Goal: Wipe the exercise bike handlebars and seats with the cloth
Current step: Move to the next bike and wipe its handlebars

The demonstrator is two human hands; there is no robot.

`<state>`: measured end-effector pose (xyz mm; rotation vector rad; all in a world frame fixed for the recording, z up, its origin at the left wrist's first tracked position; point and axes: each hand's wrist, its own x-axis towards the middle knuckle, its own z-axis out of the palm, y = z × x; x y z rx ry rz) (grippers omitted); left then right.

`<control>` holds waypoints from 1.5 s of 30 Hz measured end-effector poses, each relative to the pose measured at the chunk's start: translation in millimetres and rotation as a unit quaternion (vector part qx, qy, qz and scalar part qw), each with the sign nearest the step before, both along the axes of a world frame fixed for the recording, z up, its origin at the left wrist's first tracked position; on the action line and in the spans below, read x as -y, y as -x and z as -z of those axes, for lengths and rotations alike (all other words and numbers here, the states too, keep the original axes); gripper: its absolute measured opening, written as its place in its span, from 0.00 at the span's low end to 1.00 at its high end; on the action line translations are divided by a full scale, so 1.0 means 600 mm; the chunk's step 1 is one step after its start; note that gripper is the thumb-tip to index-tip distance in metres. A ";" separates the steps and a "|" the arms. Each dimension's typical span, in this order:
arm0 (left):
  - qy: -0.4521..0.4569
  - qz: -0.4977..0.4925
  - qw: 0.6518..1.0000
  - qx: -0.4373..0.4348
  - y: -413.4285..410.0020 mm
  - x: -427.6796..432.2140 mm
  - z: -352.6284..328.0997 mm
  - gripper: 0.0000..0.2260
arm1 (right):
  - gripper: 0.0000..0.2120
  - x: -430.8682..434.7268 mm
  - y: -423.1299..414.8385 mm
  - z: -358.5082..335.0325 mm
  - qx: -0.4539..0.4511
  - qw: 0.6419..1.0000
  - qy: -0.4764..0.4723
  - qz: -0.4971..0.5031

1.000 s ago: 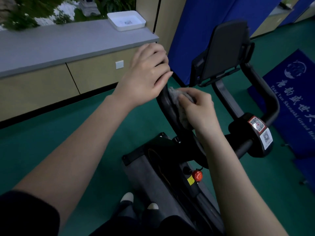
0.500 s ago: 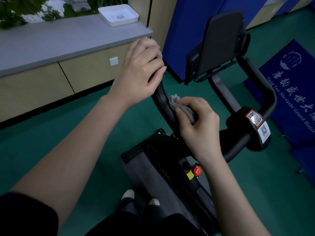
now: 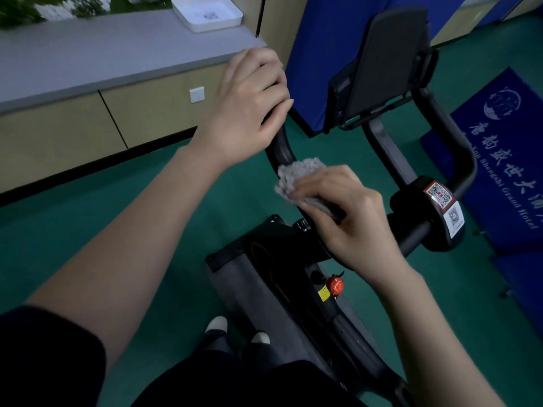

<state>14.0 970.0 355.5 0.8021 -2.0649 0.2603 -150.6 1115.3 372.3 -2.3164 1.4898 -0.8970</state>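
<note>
A green floor (image 3: 88,218) spreads under the bike, with a grey worktop (image 3: 102,54) along the wall at ten o'clock and a blue mat (image 3: 499,171) at three. Near the centre, the right hand (image 3: 346,212) has its grip clenched round the cloth (image 3: 296,174), a bunched grey rag pressed against the left handlebar (image 3: 279,148) low on its curve. At eleven o'clock from it, the left hand (image 3: 246,107) has its grip wrapped over the same bar's upper end, which I take as steadying. Further out, the console (image 3: 388,60) stands at one o'clock and the right handlebar (image 3: 458,148) curves down at three. I judge the task to be early or midway: only this bar is under the cloth, nothing shows whether the right handlebar is done, and the seat is out of view. The stretch under the left hand cannot be wiped until that hand shifts. There is open room on both sides of the bar. The console mount and the red knob (image 3: 335,284) at six o'clock are the nearest edges to snag on.
</note>
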 end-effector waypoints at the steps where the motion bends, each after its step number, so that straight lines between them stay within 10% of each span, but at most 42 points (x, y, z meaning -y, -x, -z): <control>1: -0.001 -0.001 1.000 -0.001 0.001 -0.001 0.000 0.11 | 0.03 -0.009 0.008 0.001 -0.003 1.000 -0.002 -0.011; 23: -0.015 -0.005 1.000 -0.022 0.006 0.002 0.006 0.12 | 0.05 -0.025 0.035 0.005 0.092 0.995 -0.046 -0.008; 28: -0.022 -0.012 1.000 -0.015 0.008 -0.002 0.005 0.10 | 0.07 0.035 0.033 0.002 0.280 0.934 -0.119 0.187; 38: -0.010 -0.029 0.999 -0.012 0.008 -0.005 0.008 0.10 | 0.12 0.075 0.046 0.008 0.350 0.832 -0.420 0.097; 45: -0.009 -0.030 0.999 -0.009 0.011 -0.005 0.007 0.10 | 0.13 0.115 0.026 0.005 0.371 0.801 -0.465 0.071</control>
